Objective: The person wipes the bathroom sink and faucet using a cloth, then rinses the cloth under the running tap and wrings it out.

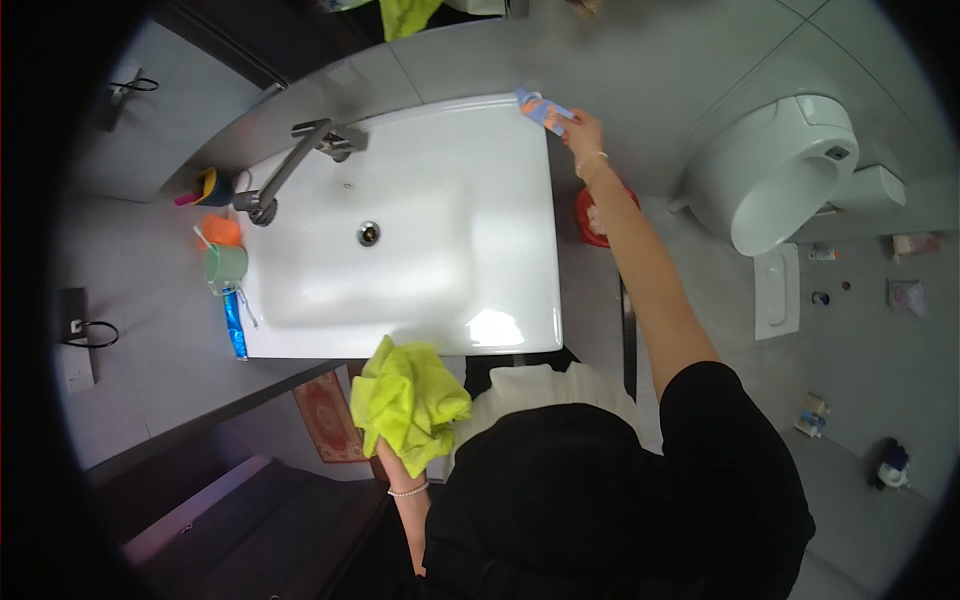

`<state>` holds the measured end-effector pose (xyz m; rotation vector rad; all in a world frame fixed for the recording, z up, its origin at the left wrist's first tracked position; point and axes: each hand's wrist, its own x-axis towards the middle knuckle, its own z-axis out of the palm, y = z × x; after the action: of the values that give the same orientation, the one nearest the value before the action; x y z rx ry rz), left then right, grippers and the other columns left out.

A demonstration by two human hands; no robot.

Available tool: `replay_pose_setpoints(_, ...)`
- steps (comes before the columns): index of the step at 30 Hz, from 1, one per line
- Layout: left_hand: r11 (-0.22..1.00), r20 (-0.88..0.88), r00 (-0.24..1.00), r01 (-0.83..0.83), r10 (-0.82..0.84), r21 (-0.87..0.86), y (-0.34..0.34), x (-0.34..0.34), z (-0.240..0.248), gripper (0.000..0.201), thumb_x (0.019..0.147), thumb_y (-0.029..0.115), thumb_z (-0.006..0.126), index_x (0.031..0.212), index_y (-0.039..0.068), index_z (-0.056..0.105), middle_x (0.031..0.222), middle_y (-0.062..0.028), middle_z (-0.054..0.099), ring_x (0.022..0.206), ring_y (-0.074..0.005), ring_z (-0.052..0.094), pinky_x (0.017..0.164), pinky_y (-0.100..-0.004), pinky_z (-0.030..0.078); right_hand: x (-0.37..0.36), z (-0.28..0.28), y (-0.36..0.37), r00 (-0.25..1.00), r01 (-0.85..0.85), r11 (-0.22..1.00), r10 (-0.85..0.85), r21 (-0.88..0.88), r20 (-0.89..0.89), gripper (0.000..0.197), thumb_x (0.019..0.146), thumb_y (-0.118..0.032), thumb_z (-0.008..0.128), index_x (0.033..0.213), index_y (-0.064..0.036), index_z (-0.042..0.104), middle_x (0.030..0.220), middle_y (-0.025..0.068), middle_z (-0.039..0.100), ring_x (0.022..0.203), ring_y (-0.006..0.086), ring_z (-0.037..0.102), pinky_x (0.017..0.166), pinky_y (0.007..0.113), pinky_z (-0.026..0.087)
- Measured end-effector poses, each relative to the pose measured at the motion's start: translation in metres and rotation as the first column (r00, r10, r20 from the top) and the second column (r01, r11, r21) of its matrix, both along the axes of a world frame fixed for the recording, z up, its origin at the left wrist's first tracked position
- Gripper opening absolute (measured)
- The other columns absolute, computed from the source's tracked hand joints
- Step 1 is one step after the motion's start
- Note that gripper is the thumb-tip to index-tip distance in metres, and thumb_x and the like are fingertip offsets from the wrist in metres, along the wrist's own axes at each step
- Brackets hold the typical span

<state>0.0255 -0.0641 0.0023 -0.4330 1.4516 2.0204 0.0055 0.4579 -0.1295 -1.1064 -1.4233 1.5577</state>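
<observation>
I see the right hand (pixel 583 135) at the upper right of the basin (pixel 510 230), its fingers closed around one end of a blue-and-orange container (pixel 542 112). The container lies at a slant over the basin's corner, top centre of the frame; I can't tell whether it touches the rim. At lower centre, a yellow-green cloth (pixel 405 395) hangs in loose folds at the basin's lower edge, covering the left hand; only the left wrist (pixel 398 468) shows below, so I can't tell how those fingers stand. Left of centre I have the faucet (pixel 300 165) angled over the basin, and the drain (pixel 369 234) below and right of it. Along the basin's left side I find a green cup (pixel 224 268), an orange cup (pixel 220 231) and a blue tube (pixel 235 325). The toilet (pixel 775 165) is at upper right, and a red bin (pixel 587 217) sits partly behind the right forearm (pixel 645 270).
</observation>
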Motion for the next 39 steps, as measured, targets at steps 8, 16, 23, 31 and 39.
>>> replay_pose_setpoints(8,0.997,0.025,0.998,0.065,-0.064,-0.046,0.007,-0.029,0.001,0.044,0.090,0.029,0.038,0.124,0.002,0.037,0.117,-0.0116,0.048,0.103,-0.0242,0.051,0.085,-0.0365,0.045,0.175,-0.055,-0.011,0.954,0.288,0.916,-0.249,-0.279,0.166,0.019,0.078,-0.022,0.064,0.074,-0.0047,0.057,0.059,0.0024,0.051,0.048,0.0090,0.047,0.041,0.024,0.038)
replay_pose_setpoints(16,0.951,-0.002,0.954,0.300,-0.301,-0.069,0.043,-0.026,-0.022,0.040,0.091,0.025,0.040,0.122,-0.001,0.039,0.116,-0.0106,0.049,0.101,-0.0209,0.052,0.084,-0.0318,0.045,0.177,-0.091,-0.058,0.817,0.072,0.995,-0.094,0.062,0.568,0.044,0.077,-0.036,0.063,0.097,0.0034,0.059,0.089,0.0145,0.063,0.082,0.0215,0.060,0.071,0.029,0.046)
replay_pose_setpoints(23,0.500,-0.277,0.416,0.714,-0.866,-0.491,0.097,-0.001,-0.025,0.028,0.080,0.014,0.055,0.103,-0.002,0.054,0.100,-0.0128,0.059,0.092,-0.0242,0.056,0.079,-0.0316,0.042,0.154,0.069,-0.249,0.748,-0.633,0.597,0.635,-0.492,-0.191,0.046,0.091,-0.025,0.046,0.130,-0.0079,0.032,0.105,0.0070,0.053,0.095,0.0138,0.053,0.080,0.028,0.046)
replay_pose_setpoints(31,0.343,-0.289,0.209,0.749,-0.934,-0.567,0.132,0.021,-0.005,0.024,0.082,0.019,0.054,0.097,0.001,0.056,0.092,-0.0138,0.058,0.078,-0.0278,0.056,0.068,-0.0338,0.044,0.144,0.106,-0.241,0.936,-0.349,0.931,0.341,-0.105,-0.087,0.026,0.079,0.001,0.056,0.104,0.0011,0.053,0.100,0.0110,0.058,0.085,0.0168,0.058,0.074,0.028,0.047)
replay_pose_setpoints(39,0.443,-0.220,0.457,0.467,-0.862,-0.765,0.087,0.007,-0.017,0.022,0.085,0.018,0.052,0.100,0.004,0.058,0.090,-0.0108,0.061,0.075,-0.0215,0.060,0.063,-0.0294,0.045,0.115,0.034,-0.250,0.454,-0.878,0.280,0.235,0.388,0.859,0.065,0.067,-0.039,0.064,0.123,-0.0115,0.044,0.127,0.0108,0.040,0.122,0.0285,0.031,0.103,0.051,0.015)
